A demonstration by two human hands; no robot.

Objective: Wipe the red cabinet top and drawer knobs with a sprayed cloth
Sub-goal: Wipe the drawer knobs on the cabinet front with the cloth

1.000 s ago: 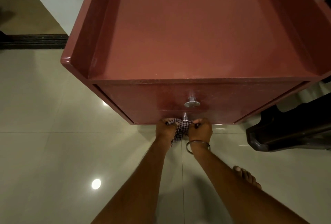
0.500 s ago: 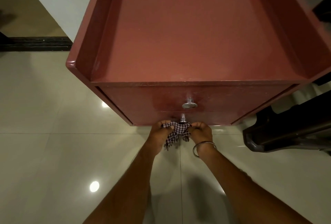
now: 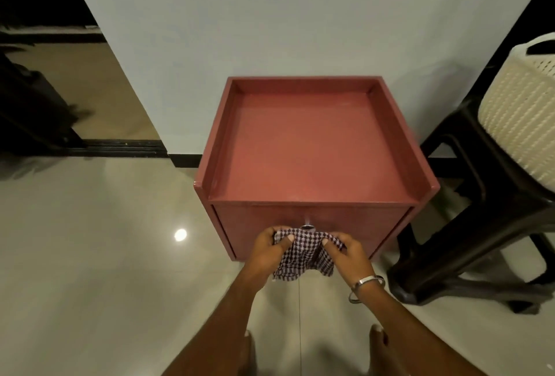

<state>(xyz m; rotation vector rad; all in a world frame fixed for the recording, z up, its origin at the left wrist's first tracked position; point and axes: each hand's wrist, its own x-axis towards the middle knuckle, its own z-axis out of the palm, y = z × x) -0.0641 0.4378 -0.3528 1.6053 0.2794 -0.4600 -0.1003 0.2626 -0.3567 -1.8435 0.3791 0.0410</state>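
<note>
- Pinching a checked cloth (image 3: pixel 303 252) with left hand (image 3: pixel 265 251) and right hand (image 3: pixel 348 255), each grip grasping it.
- Cloth sits under a knob (image 3: pixel 307 227) on the red cabinet (image 3: pixel 306 147).

A pale grey wall (image 3: pixel 270 15) fills the far middle, with a black skirting strip (image 3: pixel 183 160) along its foot. The floor (image 3: pixel 90 255) is glossy cream tile and carries the round reflection of a ceiling light (image 3: pixel 180 235) at the left. To the far left a dim opening shows a dark bag (image 3: pixel 36 111). On the right, a dark plastic stool (image 3: pixel 468 225) bears a cream woven basket (image 3: pixel 516 111).
</note>
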